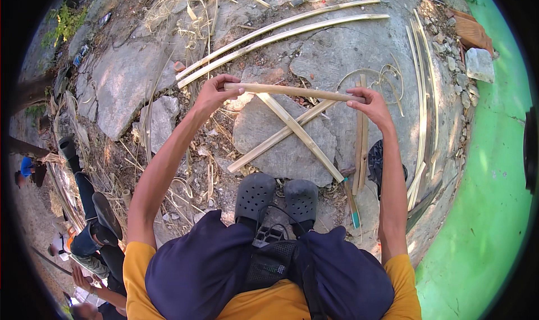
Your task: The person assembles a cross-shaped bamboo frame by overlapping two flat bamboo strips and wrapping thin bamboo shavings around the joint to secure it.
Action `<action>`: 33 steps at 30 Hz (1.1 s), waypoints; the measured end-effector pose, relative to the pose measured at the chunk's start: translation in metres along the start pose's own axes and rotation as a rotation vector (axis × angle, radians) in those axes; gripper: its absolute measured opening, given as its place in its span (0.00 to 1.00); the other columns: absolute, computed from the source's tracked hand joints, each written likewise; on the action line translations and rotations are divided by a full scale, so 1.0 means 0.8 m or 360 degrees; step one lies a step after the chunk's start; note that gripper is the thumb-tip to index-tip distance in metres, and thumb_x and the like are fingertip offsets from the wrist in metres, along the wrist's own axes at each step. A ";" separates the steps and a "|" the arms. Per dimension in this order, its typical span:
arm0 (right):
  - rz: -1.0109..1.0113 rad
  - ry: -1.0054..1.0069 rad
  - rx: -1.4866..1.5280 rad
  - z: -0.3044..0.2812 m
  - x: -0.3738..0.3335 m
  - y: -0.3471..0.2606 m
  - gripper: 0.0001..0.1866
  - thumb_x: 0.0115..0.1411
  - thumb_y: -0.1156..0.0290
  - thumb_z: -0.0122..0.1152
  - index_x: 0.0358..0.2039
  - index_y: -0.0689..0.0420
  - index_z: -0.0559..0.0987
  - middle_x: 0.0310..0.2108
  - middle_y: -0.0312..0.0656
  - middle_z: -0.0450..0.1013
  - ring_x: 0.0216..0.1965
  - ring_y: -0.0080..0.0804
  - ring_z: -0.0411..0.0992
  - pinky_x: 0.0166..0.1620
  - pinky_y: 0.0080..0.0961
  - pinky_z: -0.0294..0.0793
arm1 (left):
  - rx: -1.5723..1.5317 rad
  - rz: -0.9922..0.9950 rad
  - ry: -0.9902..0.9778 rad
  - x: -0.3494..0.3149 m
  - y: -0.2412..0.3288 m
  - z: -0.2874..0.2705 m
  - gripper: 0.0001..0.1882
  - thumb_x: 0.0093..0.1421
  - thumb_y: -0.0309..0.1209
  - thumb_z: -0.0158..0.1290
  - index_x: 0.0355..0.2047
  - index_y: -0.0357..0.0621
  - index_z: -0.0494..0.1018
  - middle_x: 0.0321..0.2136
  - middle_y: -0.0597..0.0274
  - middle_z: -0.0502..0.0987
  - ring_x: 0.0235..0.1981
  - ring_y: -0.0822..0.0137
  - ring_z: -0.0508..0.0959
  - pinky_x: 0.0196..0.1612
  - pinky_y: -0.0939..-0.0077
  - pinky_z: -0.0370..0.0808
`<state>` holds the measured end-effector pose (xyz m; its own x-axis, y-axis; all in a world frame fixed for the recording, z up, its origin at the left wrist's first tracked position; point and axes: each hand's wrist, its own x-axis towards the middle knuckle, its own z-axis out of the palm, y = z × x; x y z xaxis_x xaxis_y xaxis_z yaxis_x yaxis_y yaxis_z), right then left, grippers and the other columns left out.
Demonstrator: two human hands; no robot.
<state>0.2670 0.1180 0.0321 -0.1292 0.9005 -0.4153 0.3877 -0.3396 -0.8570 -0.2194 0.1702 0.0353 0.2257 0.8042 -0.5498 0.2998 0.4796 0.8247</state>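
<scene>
A pale bamboo stick spans the gap between my two hands, held level above the ground. My left hand pinches its left end between thumb and fingers. Its right end is gripped by my right hand in the same way. Under the stick, two bamboo strips lie crossed on a flat stone slab, in front of my feet. Two short brown sticks lie side by side below my right hand. Near their lower end is a narrow tool with a teal end.
Two long bamboo strips lie beyond my hands, more strips at the right. Curly shavings are heaped far left. A black bag sits by my right forearm. Green water borders the right; people are at the left.
</scene>
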 end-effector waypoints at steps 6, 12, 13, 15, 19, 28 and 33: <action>-0.0143 0.0001 -0.0293 0.009 -0.001 -0.021 0.25 0.51 0.72 0.80 0.52 0.52 0.87 0.38 0.36 0.81 0.41 0.26 0.77 0.48 0.27 0.76 | 0.0052 0.0028 -0.0003 0.001 0.005 0.003 0.22 0.61 0.31 0.71 0.53 0.39 0.79 0.41 0.60 0.85 0.41 0.73 0.84 0.46 0.77 0.82; -0.0244 -0.0005 -0.0521 0.019 0.002 -0.039 0.25 0.49 0.73 0.79 0.51 0.49 0.88 0.36 0.38 0.81 0.40 0.28 0.78 0.47 0.30 0.76 | 0.0064 0.0008 -0.0003 0.002 0.010 0.009 0.19 0.61 0.30 0.70 0.51 0.39 0.80 0.40 0.60 0.85 0.39 0.73 0.85 0.47 0.77 0.83; -0.0265 -0.0006 -0.0566 0.021 0.004 -0.041 0.25 0.49 0.73 0.79 0.51 0.49 0.88 0.36 0.39 0.81 0.40 0.29 0.78 0.47 0.30 0.76 | 0.0044 0.0020 -0.0006 0.002 0.008 0.008 0.19 0.61 0.30 0.70 0.50 0.39 0.80 0.39 0.60 0.85 0.39 0.73 0.85 0.47 0.77 0.83; -0.0263 -0.0021 -0.0613 0.021 0.006 -0.044 0.24 0.49 0.74 0.79 0.50 0.50 0.88 0.39 0.39 0.82 0.41 0.30 0.79 0.48 0.31 0.77 | 0.0019 0.0017 -0.0004 0.004 0.005 0.007 0.18 0.62 0.30 0.70 0.50 0.39 0.79 0.40 0.60 0.85 0.40 0.73 0.85 0.46 0.78 0.84; -0.0296 -0.0028 -0.0606 0.022 0.006 -0.045 0.23 0.50 0.74 0.78 0.49 0.53 0.88 0.42 0.40 0.84 0.43 0.32 0.80 0.49 0.32 0.77 | 0.0026 -0.0004 0.0004 0.005 0.003 0.006 0.18 0.62 0.29 0.69 0.51 0.39 0.79 0.40 0.59 0.85 0.41 0.72 0.85 0.47 0.78 0.84; -0.0287 -0.0002 -0.0586 0.023 0.003 -0.051 0.21 0.50 0.73 0.78 0.47 0.54 0.89 0.42 0.42 0.84 0.43 0.34 0.81 0.48 0.33 0.78 | 0.0004 -0.0011 -0.0005 0.006 0.004 0.006 0.20 0.62 0.29 0.69 0.53 0.38 0.78 0.43 0.58 0.84 0.43 0.71 0.85 0.50 0.77 0.85; -0.0285 -0.0007 -0.0600 0.024 0.006 -0.050 0.21 0.50 0.73 0.77 0.46 0.54 0.89 0.42 0.42 0.85 0.43 0.34 0.81 0.48 0.33 0.78 | 0.0006 0.0069 -0.0008 0.006 0.001 0.004 0.23 0.60 0.32 0.71 0.53 0.38 0.78 0.42 0.57 0.85 0.41 0.69 0.86 0.47 0.75 0.84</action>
<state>0.2331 0.1307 0.0587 -0.2282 0.9349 -0.2719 0.6658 -0.0539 -0.7442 -0.2149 0.1734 0.0329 0.2429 0.8225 -0.5143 0.2930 0.4432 0.8472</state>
